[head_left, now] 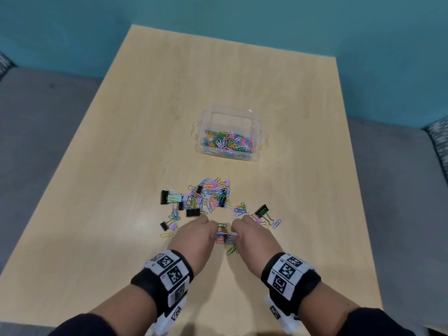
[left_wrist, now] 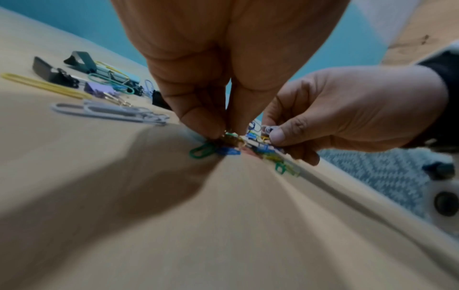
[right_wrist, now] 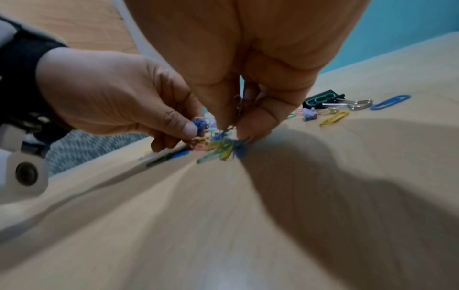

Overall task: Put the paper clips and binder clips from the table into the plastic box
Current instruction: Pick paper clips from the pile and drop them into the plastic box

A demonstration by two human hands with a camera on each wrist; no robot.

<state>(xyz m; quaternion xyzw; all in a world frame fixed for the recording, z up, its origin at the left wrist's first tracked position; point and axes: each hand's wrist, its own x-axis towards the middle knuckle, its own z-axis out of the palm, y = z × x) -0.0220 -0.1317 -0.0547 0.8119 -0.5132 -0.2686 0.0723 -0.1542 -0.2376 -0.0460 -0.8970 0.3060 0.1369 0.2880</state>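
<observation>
Roughly: table top, light wood. plastic box sits open mid-table, well beyond both hands, already carrying a layer of coloured paper clips. Lies straight ahead of the hands and slightly toward the right side, so by my read the right hand has the marginally shorter carry.

Main pile of paper clips and binder clips is between hands and box, just beyond the knuckles. Black binder clips ring it: one at the left edge, one on the right with its wire handles splayed toward the hands. Strays trail off both sides.

Small cluster is the working target. It lies directly between the two hands, under the fingertips, nearer the person than the main pile. No usable long axis: it's a tangle, clips pointing every way.

left hand: fingers curled, thumb and fingertips pinching into the cluster from its left; left wrist view shows a green clip sticking out below the pinch.

right hand: same pose mirrored, pinching from the right. Right wrist view shows a short chain of metal loops hanging inside its grip; can't tell what they belong to. Green and yellow clips still touch the tabletop below the fingertips.

Judgement: mid-gather, nothing lifted clear. Both hands are equally near the cluster; next move is lift, then forward over the main pile to the box. Risk: loose clips dropping from the tangle en route.
</observation>
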